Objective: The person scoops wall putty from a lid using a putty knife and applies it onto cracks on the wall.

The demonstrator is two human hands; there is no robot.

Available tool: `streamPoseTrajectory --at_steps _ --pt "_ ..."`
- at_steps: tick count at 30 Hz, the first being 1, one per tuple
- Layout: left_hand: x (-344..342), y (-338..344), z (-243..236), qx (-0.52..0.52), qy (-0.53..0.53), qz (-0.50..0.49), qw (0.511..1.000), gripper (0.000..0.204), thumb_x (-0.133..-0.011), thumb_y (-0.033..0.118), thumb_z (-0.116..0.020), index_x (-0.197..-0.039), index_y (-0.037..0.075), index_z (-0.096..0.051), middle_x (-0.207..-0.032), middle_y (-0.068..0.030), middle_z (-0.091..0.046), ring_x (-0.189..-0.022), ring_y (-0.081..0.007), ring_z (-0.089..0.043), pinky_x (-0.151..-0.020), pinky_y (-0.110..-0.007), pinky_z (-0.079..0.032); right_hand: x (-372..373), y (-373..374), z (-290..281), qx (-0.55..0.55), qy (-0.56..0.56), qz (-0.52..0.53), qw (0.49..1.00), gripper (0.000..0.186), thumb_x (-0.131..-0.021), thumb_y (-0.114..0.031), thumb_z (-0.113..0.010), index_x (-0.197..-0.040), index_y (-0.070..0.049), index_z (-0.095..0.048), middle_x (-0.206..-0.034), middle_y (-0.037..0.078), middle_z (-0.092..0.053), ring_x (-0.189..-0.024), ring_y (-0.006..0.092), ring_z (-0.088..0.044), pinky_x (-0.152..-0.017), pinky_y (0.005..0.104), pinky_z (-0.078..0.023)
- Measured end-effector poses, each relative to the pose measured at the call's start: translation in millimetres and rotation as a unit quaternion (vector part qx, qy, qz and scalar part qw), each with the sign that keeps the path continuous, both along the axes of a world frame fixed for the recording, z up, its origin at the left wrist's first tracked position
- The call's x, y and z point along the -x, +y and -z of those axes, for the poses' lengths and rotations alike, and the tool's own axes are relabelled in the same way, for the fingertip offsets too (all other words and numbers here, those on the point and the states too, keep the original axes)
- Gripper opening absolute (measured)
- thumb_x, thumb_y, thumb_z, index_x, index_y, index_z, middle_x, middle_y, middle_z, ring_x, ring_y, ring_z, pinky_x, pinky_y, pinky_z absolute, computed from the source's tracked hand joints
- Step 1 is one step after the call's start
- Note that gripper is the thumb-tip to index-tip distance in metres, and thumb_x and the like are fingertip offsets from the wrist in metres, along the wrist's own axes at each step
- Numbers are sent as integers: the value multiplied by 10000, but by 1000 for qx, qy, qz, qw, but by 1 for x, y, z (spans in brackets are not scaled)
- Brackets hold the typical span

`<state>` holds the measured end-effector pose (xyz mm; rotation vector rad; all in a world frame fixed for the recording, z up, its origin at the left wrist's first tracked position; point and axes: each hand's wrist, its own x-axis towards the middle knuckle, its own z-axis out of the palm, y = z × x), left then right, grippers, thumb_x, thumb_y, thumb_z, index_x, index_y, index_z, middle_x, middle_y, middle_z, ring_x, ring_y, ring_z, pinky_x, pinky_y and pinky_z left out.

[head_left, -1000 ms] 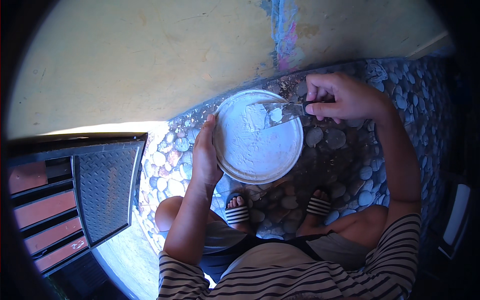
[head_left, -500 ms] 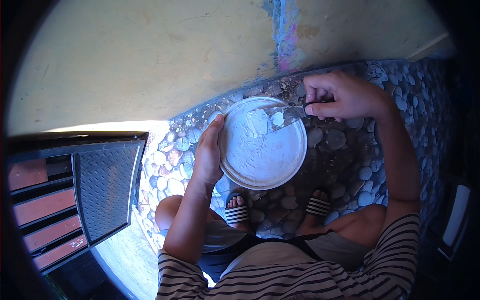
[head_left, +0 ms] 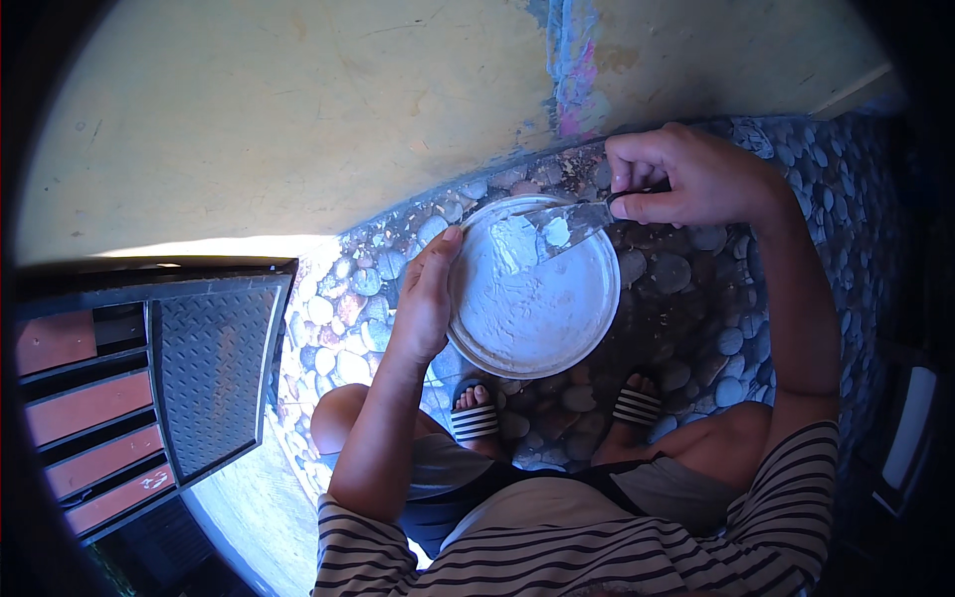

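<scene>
My left hand grips the left rim of a round, shallow white tray, thumb over the edge and the other fingers hidden beneath. White paste is smeared across the tray's inside. Fingers curled, my right hand holds a putty knife by its dark handle at the tray's upper right. Its blade reaches over the rim and lies against or just above the paste, with a white dab on it; exact contact I cannot tell.
A yellowish wall with a blue and pink patched streak rises ahead. Pebble-patterned floor lies below, with my striped sandals on it. To the left stands a metal-framed gate with reddish slats.
The tray and my left hand have shifted slightly to the right. My right hand and the putty knife have barely moved; the blade stays over the paste.
</scene>
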<state>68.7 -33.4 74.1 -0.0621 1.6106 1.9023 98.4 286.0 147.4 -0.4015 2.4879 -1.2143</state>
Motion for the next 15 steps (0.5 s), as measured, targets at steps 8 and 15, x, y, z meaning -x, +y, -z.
streamPoseTrajectory --at_steps 8,15 --pt "-9 7 -8 62 -50 -59 995 434 -1011 330 -491 -1219 -38 -586 -1065 -102 -641 -962 -143 -606 -845 -264 -480 6 -23 -9 -42 12 -70 997 210 -877 -142 -722 -859 -2 -566 -698 59 -627 -640 130 -582 -605 309 -471" --pt "2 -5 2 16 -56 -46 997 477 -1017 339 -497 -1273 -58 -569 -1144 -111 -644 -1001 -144 -597 -901 -267 -462 0 -28 -16 -17 -17 -75 997 217 -870 -190 -707 -862 -21 -571 -733 74 -625 -680 190 -611 -630 349 -478"
